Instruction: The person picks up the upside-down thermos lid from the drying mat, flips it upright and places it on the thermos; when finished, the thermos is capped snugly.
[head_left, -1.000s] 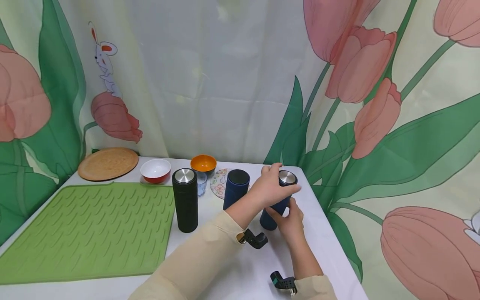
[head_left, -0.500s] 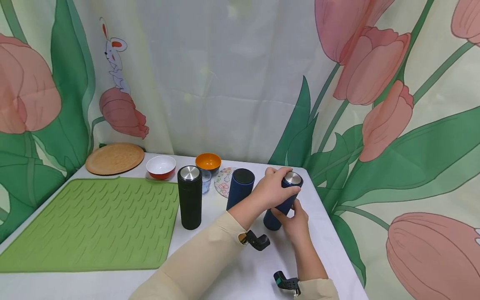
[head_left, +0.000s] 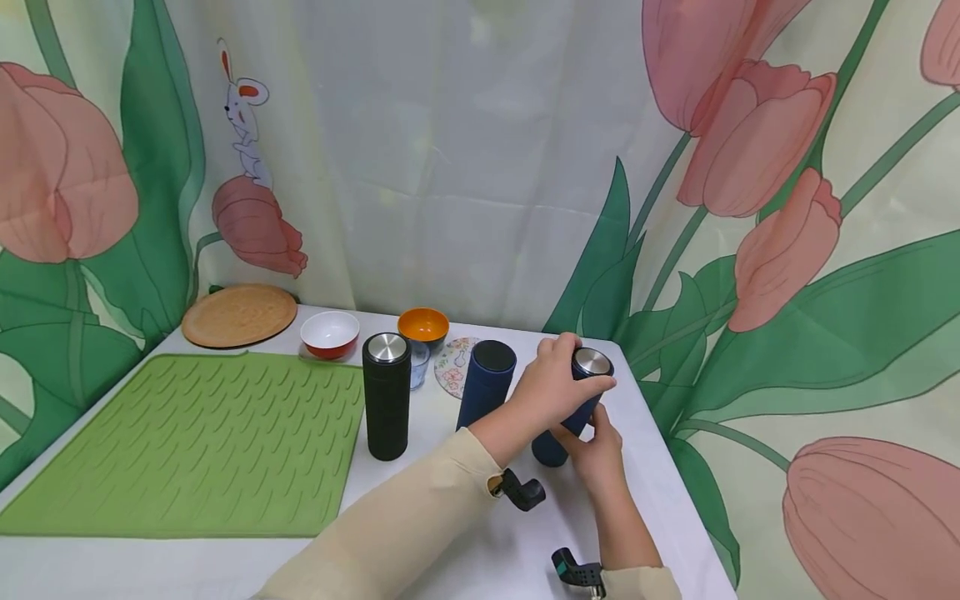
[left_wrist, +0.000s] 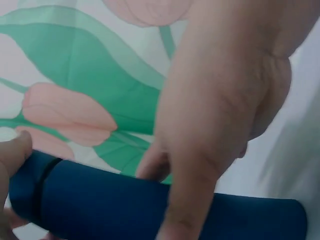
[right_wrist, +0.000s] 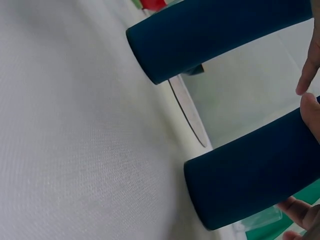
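Observation:
A dark blue thermos bottle with a silver-topped lid stands at the right of the white table. My left hand grips it around the lid end, thumb at the near side. Lower down, my right hand holds its body between thumb and fingers. In the left wrist view the right hand crosses the bottle's blue body, and left-hand fingers show by the dark seam. The right wrist view has the bottle's base close against the tablecloth.
A second blue bottle stands just left, and a black thermos farther left. Behind are a glass, an orange bowl, a red-and-white bowl, a floral round mat and a wooden board. A green mat covers the left.
The head view has shifted, so everything sits a little farther right in it. Both hands keep their hold on the blue bottle, with the left hand still around the lid end.

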